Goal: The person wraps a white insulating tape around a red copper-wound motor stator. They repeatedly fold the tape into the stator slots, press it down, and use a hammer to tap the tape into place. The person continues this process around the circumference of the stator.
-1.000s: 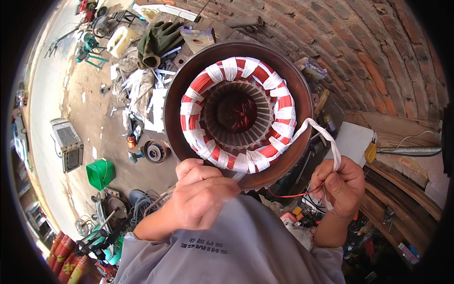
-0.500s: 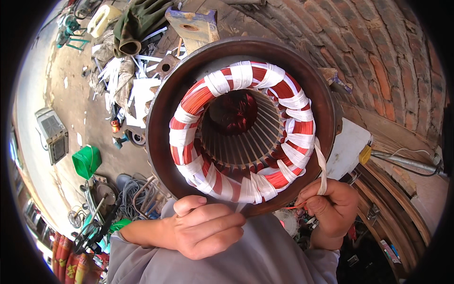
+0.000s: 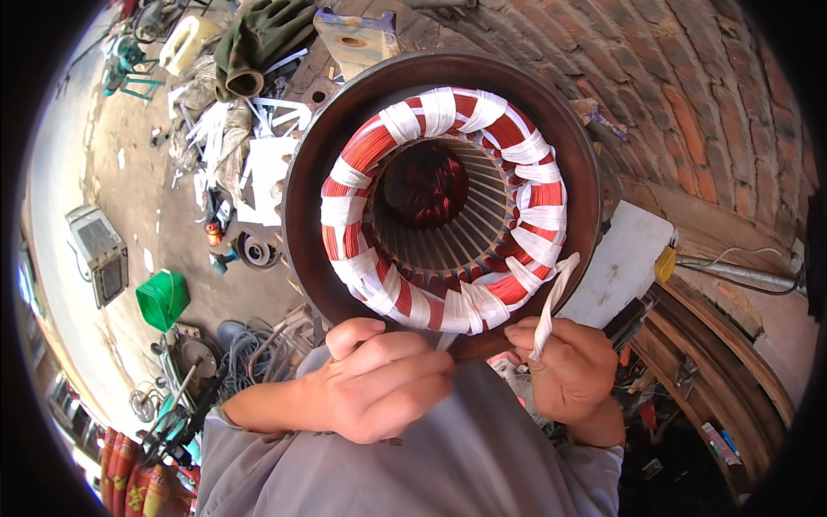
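A motor stator [image 3: 303,250] stands in front of me, a dark round metal housing with a slotted bore. Its ring of red wire windings [image 3: 369,148] is bound at intervals with white cloth tape [image 3: 437,112]. At the lower rim my left hand [image 3: 388,379] is curled closed, and a thin pale strip of tape runs from its fingers up to the winding. My right hand [image 3: 568,366] is closed in a pinch by the lower right rim. A loose length of white tape [image 3: 551,306] passes from the winding's right side down over its fingers.
A brick wall [image 3: 689,121] rises at the right, above curved wooden boards [image 3: 724,362]. White paper scraps [image 3: 267,172], a dark green cloth [image 3: 258,43] and a pale jug [image 3: 191,43] lie at the far left. Nearer are a green bucket [image 3: 162,300] and coiled cables [image 3: 250,353].
My right hand has moved left and closer to the rim, bringing the loose tape with it. The thin red wire at its fingertips no longer shows. The stator sits higher in the view.
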Motion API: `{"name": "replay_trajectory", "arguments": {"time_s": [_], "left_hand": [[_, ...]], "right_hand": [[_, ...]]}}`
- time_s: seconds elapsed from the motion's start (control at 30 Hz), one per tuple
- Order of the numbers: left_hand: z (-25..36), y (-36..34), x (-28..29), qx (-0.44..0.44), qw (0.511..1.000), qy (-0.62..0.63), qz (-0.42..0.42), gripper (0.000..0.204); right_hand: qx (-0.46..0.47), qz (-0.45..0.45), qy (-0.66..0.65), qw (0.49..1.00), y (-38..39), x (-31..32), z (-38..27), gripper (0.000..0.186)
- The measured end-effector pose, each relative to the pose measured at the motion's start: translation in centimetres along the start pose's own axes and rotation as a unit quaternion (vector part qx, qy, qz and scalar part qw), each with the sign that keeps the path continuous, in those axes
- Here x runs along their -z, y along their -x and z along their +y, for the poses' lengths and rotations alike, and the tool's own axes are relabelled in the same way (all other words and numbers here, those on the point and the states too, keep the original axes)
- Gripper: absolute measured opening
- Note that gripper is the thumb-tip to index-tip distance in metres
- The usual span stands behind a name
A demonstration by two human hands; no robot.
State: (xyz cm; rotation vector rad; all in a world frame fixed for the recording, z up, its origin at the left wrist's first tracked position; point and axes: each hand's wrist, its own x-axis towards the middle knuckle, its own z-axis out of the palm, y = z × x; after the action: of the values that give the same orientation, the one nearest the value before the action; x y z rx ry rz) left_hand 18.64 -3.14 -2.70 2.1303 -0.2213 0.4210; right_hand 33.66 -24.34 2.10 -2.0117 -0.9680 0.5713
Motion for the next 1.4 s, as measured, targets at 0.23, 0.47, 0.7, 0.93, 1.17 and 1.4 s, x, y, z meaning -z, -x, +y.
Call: {"name": "replay_trajectory", "arguments": {"time_s": [0.23, 0.47, 0.7, 0.93, 1.17, 1.4], "left_hand": [[0.9, -1.5, 1.2, 0.03, 0.999, 0.016, -0.038, 0.033], [-2.7, -10.3, 4.3, 0.075, 0.975, -0.073, -0.198, 0.034], [-6.4, -15.6, 0.0, 0.149, 0.833, -0.093, -0.525, 0.024], [-7.1, -14.4, -0.3, 0.2, 0.835, -0.076, -0.507, 0.021], [-6.0, -13.5, 0.6, 0.137, 0.856, -0.255, -0.428, 0.016], [-7.4, -12.8, 0.4, 0.131, 0.948, -0.202, -0.207, 0.016]], "right_hand": [[0.002, 0.071, 0.076, 0.995, 0.1, -2.2, -1.3, 0.017], [-0.045, 0.117, 0.018, 0.992, 0.3, -3.6, -1.5, 0.007], [-0.049, 0.17, -0.046, 0.983, 0.4, -4.5, -0.7, 0.008], [-0.105, 0.157, -0.39, 0.901, 0.6, -2.6, -0.5, 0.01], [-0.129, 0.177, -0.372, 0.902, 0.7, -0.2, -0.9, 0.011], [-0.111, 0.139, -0.247, 0.953, 0.1, -2.0, -1.0, 0.029]]}}
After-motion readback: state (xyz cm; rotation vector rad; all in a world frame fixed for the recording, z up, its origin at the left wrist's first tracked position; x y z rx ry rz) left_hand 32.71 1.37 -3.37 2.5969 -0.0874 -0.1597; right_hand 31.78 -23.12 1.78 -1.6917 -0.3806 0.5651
